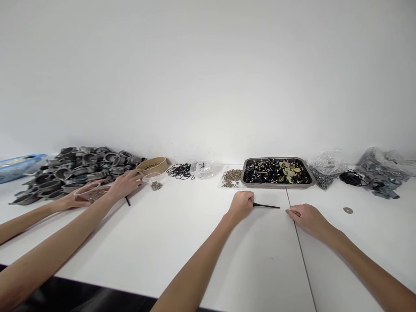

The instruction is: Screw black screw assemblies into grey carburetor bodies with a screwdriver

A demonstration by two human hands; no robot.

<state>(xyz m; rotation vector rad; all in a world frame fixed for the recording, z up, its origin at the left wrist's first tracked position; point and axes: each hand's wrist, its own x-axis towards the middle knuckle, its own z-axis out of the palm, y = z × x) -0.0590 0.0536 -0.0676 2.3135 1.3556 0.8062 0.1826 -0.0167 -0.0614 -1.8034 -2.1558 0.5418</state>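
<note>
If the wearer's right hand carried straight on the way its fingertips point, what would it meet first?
Probably the tip of the thin dark tool held in the left hand, just beyond the right hand; their relative heights are unclear, so it might pass over.

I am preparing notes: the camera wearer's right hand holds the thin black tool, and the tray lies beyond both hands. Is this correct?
Not quite: the head view shows the left hand holding the thin black tool. The tray lies beyond it and the right hand.
</note>
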